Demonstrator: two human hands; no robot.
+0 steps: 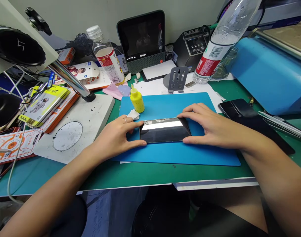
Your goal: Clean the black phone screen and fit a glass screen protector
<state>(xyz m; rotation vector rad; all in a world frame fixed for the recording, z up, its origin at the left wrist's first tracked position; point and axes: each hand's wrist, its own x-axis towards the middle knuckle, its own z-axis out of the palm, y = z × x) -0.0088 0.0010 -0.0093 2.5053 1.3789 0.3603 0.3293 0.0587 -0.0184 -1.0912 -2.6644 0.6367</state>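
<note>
We find the phone [165, 134] over the blue mat [177, 154], glossy dark face up, long sides running left to right. We cannot tell whether it rests on the mat or is slightly raised. The left hand [115, 134] holds its left end between thumb and fingers; the right hand [212, 126] holds the right end likewise, thumb at the near edge, fingers at the far edge. Beyond the left hand we note a tissue [134, 114] and, just beside it, an upright yellow bottle [137, 102]. A grey stand [177, 79] is behind the mat on the green worktop [145, 176].
</note>
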